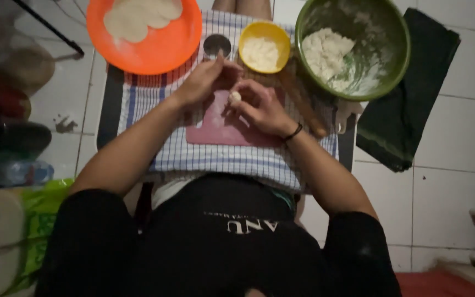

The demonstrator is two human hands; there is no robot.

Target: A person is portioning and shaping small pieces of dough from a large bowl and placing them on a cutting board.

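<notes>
My right hand (259, 107) pinches the small dough ball (235, 97); I'd roll gently, left hand (204, 80) loosely curled, steadying

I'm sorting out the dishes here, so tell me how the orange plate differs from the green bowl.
The orange plate is shallow and holds flat, pale discs of dough; the green bowl is deep and holds one rough lump of dough, its inside wall dusted with flour. The orange plate sits at the upper left, beyond the left hand; the green bowl sits at the upper right, beyond the right hand. Both are round and hold pale dough.
</notes>
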